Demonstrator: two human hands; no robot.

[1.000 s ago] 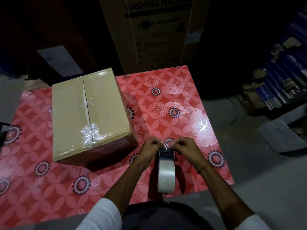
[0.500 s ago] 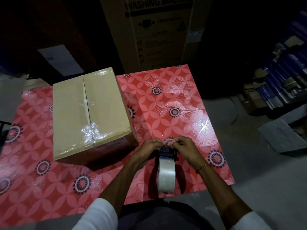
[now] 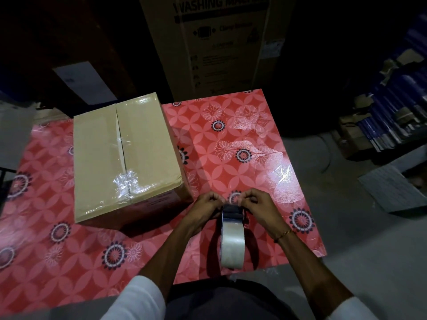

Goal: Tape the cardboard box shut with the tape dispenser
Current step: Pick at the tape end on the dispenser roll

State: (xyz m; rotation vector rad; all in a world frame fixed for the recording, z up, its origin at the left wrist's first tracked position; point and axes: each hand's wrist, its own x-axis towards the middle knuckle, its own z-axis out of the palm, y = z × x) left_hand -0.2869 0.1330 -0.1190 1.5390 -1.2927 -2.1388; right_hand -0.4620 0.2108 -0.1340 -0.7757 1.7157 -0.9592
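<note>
A brown cardboard box (image 3: 129,158) sits on the left half of the red flowered table (image 3: 242,139), flaps closed, with crumpled clear tape at the near end of its centre seam. To its right, near the front edge, a tape dispenser (image 3: 232,236) with a roll of clear tape stands on the table. My left hand (image 3: 206,210) and my right hand (image 3: 258,207) pinch the free end of the tape at the dispenser's dark head, fingertips almost touching. Both hands are clear of the box.
A tall washing-machine carton (image 3: 219,42) stands behind the table. Stacked blue items and cardboard (image 3: 392,107) lie on the floor at the right, with a grey flat panel (image 3: 390,188) nearer. The table's right edge drops to grey floor.
The hands have stayed at the dispenser's head, with only small finger movements on the tape end. Box and dispenser have not moved.
</note>
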